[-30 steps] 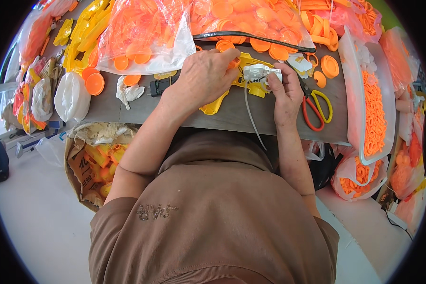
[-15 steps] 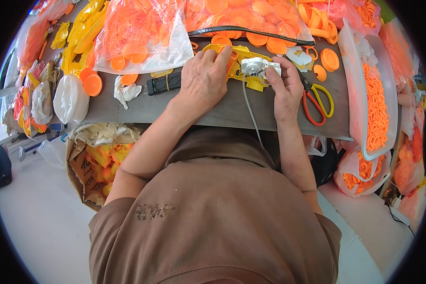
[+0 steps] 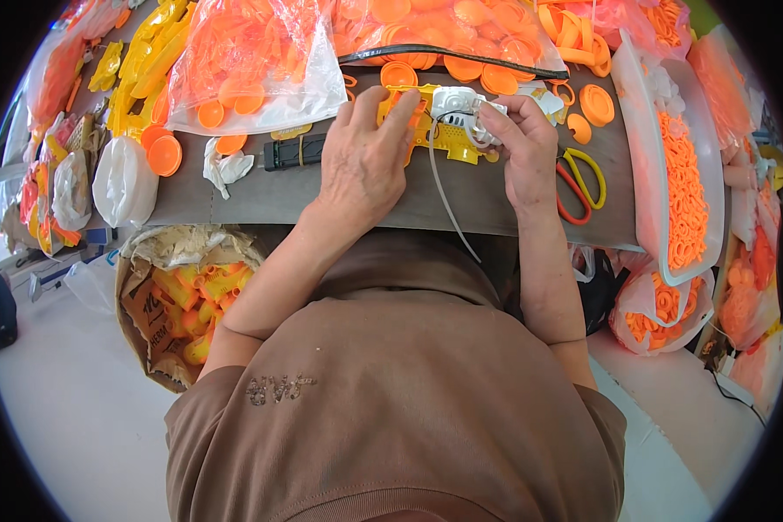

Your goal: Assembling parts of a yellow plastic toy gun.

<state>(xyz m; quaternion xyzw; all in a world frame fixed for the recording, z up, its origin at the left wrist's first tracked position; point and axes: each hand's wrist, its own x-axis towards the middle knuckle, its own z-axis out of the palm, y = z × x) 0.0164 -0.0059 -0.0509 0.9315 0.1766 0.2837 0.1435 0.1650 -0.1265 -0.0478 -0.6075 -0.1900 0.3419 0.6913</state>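
Observation:
On the grey table in front of me lies a yellow plastic shell (image 3: 455, 142), with a small orange part near its left end. My left hand (image 3: 361, 165) has its fingers curled over that end, partly hiding it. A white plastic mechanism (image 3: 458, 101) sits over the shell's right half. From it a thin white cord (image 3: 439, 187) hangs past the table's front edge. My right hand (image 3: 528, 157) pinches the mechanism's right side, where a small loop of cord shows. Right of that hand lie scissors (image 3: 583, 187) with one red and one yellow handle.
Bags of orange parts (image 3: 252, 70) line the back. A black strap-like piece (image 3: 294, 153) and crumpled white paper (image 3: 226, 165) lie to the left. A translucent bin (image 3: 661, 191) of orange rings stands right. Below left is a sack (image 3: 143, 326) of yellow and orange pieces.
The white mechanism has shifted left and up and turned over the yellow shell. My right hand's fingers have moved along its right side; my left hand's fingers have spread slightly.

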